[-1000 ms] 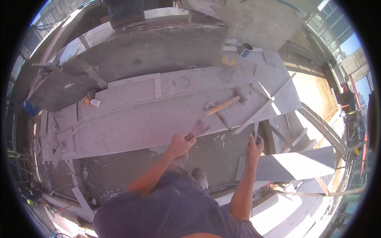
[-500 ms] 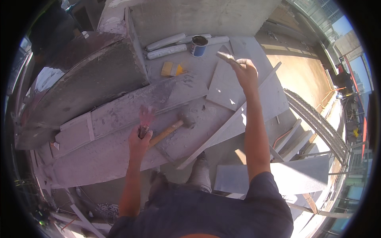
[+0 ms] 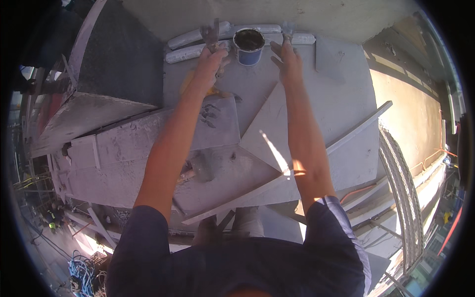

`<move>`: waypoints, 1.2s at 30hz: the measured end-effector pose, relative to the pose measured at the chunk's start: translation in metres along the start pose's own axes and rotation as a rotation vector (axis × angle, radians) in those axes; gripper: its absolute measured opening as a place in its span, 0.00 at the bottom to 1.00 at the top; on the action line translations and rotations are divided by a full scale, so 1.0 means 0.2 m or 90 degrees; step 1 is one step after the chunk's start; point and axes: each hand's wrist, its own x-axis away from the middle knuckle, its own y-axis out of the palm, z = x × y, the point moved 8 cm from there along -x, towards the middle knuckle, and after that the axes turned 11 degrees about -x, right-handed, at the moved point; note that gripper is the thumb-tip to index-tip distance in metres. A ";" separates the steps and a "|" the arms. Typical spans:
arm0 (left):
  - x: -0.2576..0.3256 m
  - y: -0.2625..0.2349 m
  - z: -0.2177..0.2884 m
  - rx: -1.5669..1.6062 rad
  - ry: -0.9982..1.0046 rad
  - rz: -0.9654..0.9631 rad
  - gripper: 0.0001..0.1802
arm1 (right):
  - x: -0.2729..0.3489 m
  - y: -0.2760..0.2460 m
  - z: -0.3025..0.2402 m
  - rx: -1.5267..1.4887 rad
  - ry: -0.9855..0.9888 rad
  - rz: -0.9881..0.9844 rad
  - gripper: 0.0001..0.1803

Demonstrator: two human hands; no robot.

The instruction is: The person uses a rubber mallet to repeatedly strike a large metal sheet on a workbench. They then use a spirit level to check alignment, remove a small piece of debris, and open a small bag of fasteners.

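Note:
My left hand [image 3: 212,63] is closed round the handle of a putty knife [image 3: 210,32], its flat blade pointing away from me and slightly blurred. Another putty knife [image 3: 288,28] is gripped in my right hand [image 3: 290,63], blade also pointing away, with some fingers spread off the handle. Between the two hands stands a blue-and-white tub [image 3: 248,58] with dark material inside. Both blades are apart from the tub, one on each side, above white sausage-shaped tubes [image 3: 190,54] lying along the wall.
A yellow item [image 3: 187,81] lies partly hidden behind my left forearm. The hammer [image 3: 202,167] rests on the dusty slab nearer me. A long thin strip [image 3: 341,134] crosses the right side, beside a metal cable-like band [image 3: 402,183]. A rough concrete block [image 3: 118,54] stands at left.
Both hands have reached forward to either side of the tub, each still holding its putty knife. The view has shifted closer to the wall. The left forearm now covers part of the yellow item.

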 end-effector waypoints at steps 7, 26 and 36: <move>-0.23 0.22 -0.09 0.011 -0.005 -0.056 0.26 | -0.18 -0.02 0.17 0.003 0.081 -0.011 0.32; 1.41 0.35 0.06 -0.140 -0.003 -0.043 0.28 | 1.34 0.02 -0.58 0.248 0.068 0.215 0.22; 1.55 0.30 -0.51 -0.158 -0.042 -0.067 0.27 | 1.69 -0.22 -0.78 0.533 0.127 0.166 0.23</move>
